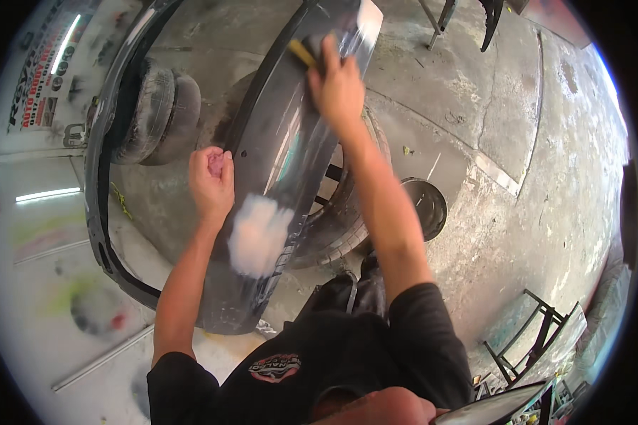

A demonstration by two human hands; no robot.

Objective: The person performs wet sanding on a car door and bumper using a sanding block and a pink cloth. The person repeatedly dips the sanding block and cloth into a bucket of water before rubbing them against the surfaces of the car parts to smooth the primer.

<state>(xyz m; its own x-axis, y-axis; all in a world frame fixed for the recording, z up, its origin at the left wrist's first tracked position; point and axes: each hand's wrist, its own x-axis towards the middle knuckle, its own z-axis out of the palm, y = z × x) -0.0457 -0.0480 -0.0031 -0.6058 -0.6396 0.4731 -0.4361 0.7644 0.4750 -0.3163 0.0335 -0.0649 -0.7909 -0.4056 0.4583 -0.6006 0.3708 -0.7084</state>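
Note:
A long dark grey car bumper [266, 131] lies lengthwise in front of me, with scuffed, dusty paint. Near its closer end is a pale, smooth-edged patch [259, 237], and a second white patch [369, 25] marks the far end. My right hand [338, 91] reaches to the far part, fingers closed over a dark sanding block with a yellow edge [303, 54], which rests against the surface. At the bumper's left edge, my left hand [213, 182] is curled into a fist; something pinkish shows among its fingers, but I cannot make out what.
Tyres [344, 227] sit beneath the bumper, and more tyres [152, 113] stand at the left. A second dark bumper frame [98, 205] curves along the left beside a wall banner [46, 67]. A round black pan [427, 207] is on the stained concrete floor; a black metal stand [532, 340] is at lower right.

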